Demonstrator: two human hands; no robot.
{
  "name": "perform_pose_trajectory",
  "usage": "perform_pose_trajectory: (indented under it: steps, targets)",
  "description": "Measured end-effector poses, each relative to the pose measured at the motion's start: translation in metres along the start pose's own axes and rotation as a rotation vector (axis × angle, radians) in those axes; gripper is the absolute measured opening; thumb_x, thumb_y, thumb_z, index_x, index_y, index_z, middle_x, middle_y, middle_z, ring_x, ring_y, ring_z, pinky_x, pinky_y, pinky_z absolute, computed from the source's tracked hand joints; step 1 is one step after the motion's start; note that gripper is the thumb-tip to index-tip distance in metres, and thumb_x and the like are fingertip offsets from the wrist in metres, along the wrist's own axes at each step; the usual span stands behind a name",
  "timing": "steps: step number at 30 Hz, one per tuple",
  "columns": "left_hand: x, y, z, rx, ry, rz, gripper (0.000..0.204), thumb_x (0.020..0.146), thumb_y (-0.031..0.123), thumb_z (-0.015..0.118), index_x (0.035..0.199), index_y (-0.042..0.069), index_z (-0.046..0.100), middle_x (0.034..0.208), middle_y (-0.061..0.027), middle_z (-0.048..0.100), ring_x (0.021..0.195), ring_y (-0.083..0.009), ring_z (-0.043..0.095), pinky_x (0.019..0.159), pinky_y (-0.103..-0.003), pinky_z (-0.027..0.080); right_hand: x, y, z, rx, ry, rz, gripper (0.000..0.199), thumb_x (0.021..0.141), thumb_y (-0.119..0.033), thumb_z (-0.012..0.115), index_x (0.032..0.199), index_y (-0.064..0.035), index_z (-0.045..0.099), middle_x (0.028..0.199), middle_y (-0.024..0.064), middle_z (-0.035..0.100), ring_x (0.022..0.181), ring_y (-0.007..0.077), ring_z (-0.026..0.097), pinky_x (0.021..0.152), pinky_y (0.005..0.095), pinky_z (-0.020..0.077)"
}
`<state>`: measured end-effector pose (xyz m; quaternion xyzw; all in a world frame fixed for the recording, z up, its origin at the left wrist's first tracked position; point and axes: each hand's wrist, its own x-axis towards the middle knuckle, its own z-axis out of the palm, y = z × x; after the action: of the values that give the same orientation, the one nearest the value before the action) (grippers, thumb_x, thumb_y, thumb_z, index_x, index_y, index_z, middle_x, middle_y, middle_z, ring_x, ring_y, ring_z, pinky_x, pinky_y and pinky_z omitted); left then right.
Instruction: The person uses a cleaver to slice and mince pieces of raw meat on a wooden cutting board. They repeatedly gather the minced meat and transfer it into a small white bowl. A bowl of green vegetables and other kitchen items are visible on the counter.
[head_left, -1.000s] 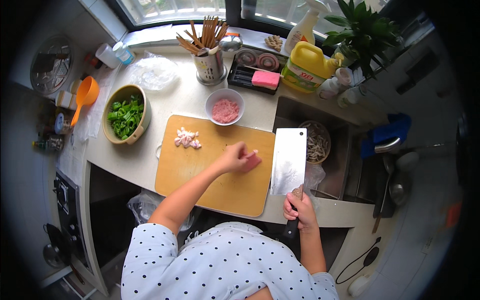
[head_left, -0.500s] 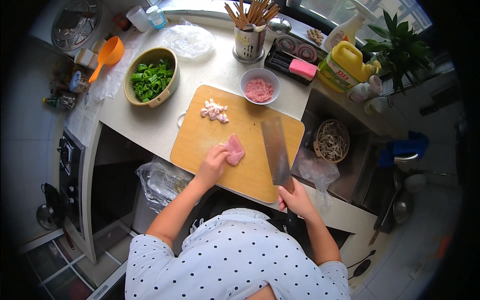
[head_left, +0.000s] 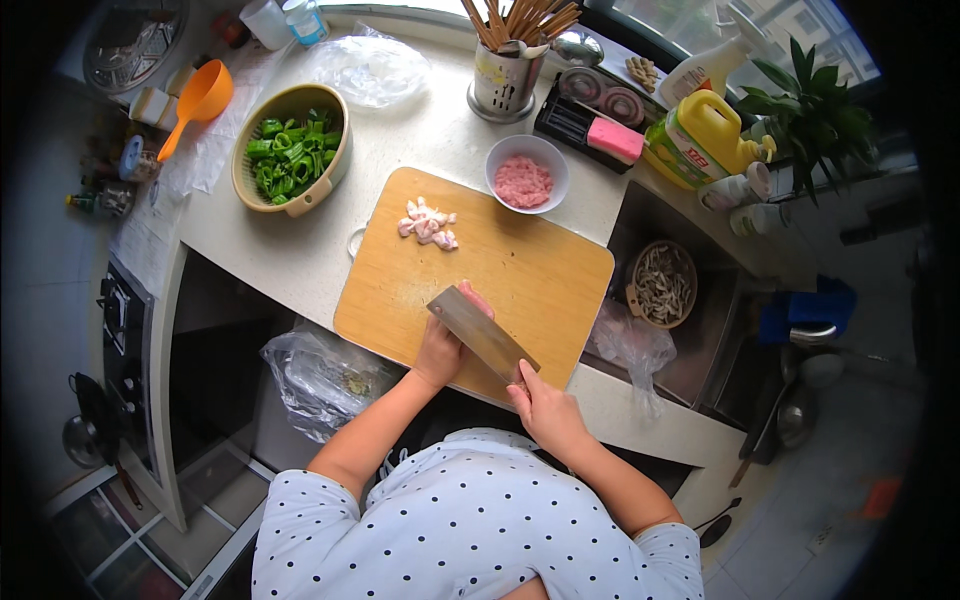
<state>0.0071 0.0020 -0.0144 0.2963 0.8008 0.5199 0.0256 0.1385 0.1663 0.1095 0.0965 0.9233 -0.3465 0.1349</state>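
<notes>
My right hand point(head_left: 545, 408) grips the handle of a broad cleaver point(head_left: 482, 333), whose blade lies slanted over the near edge of the wooden cutting board point(head_left: 520, 265). My left hand point(head_left: 442, 347) rests on the board just left of the blade, pressing on a pink piece of meat point(head_left: 476, 297) that is mostly hidden by the blade and fingers. A small pile of cut meat pieces point(head_left: 428, 224) sits at the board's far left part. A white bowl of minced meat point(head_left: 526, 174) stands just beyond the board.
A bowl of chopped green vegetables point(head_left: 292, 150) stands left of the board, with an orange scoop point(head_left: 198, 99) further left. A chopstick holder point(head_left: 503, 72), a yellow bottle point(head_left: 699, 137) and a sink with a basket point(head_left: 661, 285) lie at the back and right. A stove point(head_left: 118, 330) is at the left.
The cleaver has swung from the right side of the board to slant over the meat beside my left hand. My left hand and the meat have drawn closer to the board's near edge.
</notes>
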Motion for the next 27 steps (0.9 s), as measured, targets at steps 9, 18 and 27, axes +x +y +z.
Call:
perform_pose_trajectory:
  steps: [9, 18, 27]
  targets:
    - [-0.007, 0.003, -0.002, 0.275, -0.064, 0.091, 0.043, 0.078, 0.007, 0.065, 0.120, 0.003, 0.058, 0.123, -0.0199, 0.053, 0.114, -0.0430, 0.050, 0.095, -0.050, 0.043, 0.002, 0.005, 0.001, -0.069, -0.007, 0.012, 0.049, 0.093, -0.033, 0.058, 0.126, 0.0025, 0.052, 0.075, 0.0170, 0.066, 0.060, 0.0361, 0.064, 0.054, 0.0450, 0.0517]
    - [-0.001, 0.003, 0.000, 0.353, -0.051, 0.079, 0.046, 0.083, 0.015, 0.062, 0.126, 0.003, 0.054, 0.131, -0.0227, 0.047, 0.123, -0.0447, 0.043, 0.104, -0.052, 0.035, 0.066, -0.015, 0.009, -0.075, -0.084, -0.030, 0.047, 0.093, -0.031, 0.057, 0.127, 0.0019, 0.051, 0.078, 0.0194, 0.066, 0.068, 0.0395, 0.064, 0.060, 0.0459, 0.0513]
    - [-0.003, 0.002, 0.003, 0.362, -0.031, 0.069, 0.041, 0.085, 0.016, 0.060, 0.123, 0.000, 0.055, 0.126, -0.0237, 0.050, 0.119, -0.0454, 0.046, 0.101, -0.053, 0.037, 0.030, 0.015, -0.007, 0.061, -0.032, -0.057, 0.048, 0.093, -0.036, 0.057, 0.124, 0.0020, 0.053, 0.077, 0.0252, 0.065, 0.071, 0.0412, 0.065, 0.063, 0.0474, 0.0524]
